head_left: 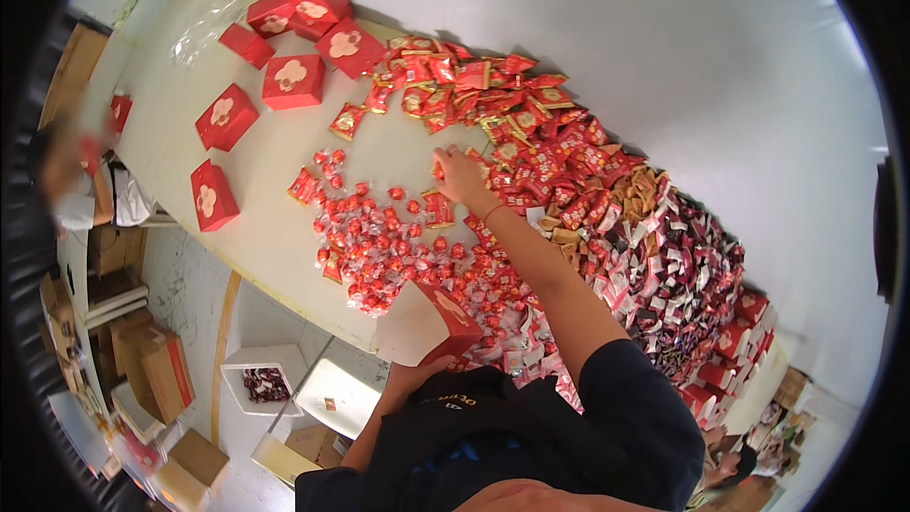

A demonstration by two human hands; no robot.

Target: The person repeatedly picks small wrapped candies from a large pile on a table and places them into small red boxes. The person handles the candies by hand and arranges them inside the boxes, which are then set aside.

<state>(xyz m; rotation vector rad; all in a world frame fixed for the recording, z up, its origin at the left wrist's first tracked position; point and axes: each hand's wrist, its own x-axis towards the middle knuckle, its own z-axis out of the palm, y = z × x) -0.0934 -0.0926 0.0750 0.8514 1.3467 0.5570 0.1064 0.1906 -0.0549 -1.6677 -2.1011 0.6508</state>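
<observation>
Our dark shirt (pixel 550 436) is closest. Our left hand (pixel 414 375) grips the open red box (pixel 455 322), just past our tummy, by the near edge of the table (pixel 275 190). Our right hand (pixel 462 178) is farther out beside the red packets (pixel 536 156), fingers bent; we cannot tell if they pinch one. From there, the box lies back toward us, a bit left.

Dark navy T-shirt (pixel 616 446), short sleeves (pixel 633 384); small yellowish lettering (pixel 459 404), blue print (pixel 461 452) on front; thin reddish band (pixel 492 212), right wrist (pixel 484 201)
</observation>
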